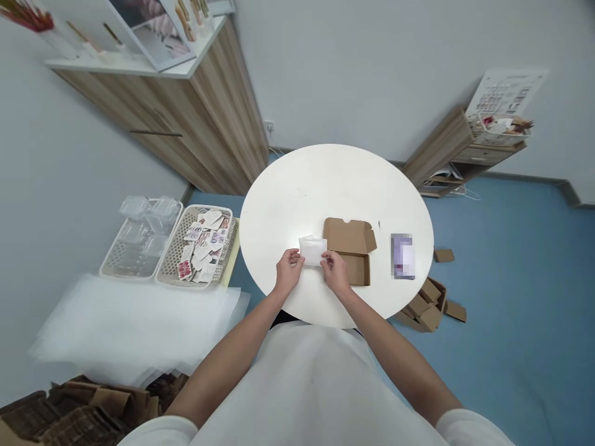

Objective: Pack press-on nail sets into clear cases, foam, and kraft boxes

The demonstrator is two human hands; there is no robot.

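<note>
Between my two hands is a small white translucent packet, maybe a foam pouch [313,251], held just above the round white table [320,186]. My left hand [289,270] pinches its left edge with thumb and fingers. At its right edge, my right hand [334,270] is closed on it in the same way. Just right of the packet lies an open brown cardboard box [349,235], its lid folded back and its inside partly hidden by my right hand. What the pouch contains, if anything, cannot be made out.
A blurred purple packet [402,256] and a tiny dark object [379,224] lie on the table's right side. To the left stand a basket of printed cards [198,248], a basket of clear plastic cases [142,238] and white foam sheets [134,322]. Cardboard boxes [425,303] sit on the floor at right.
</note>
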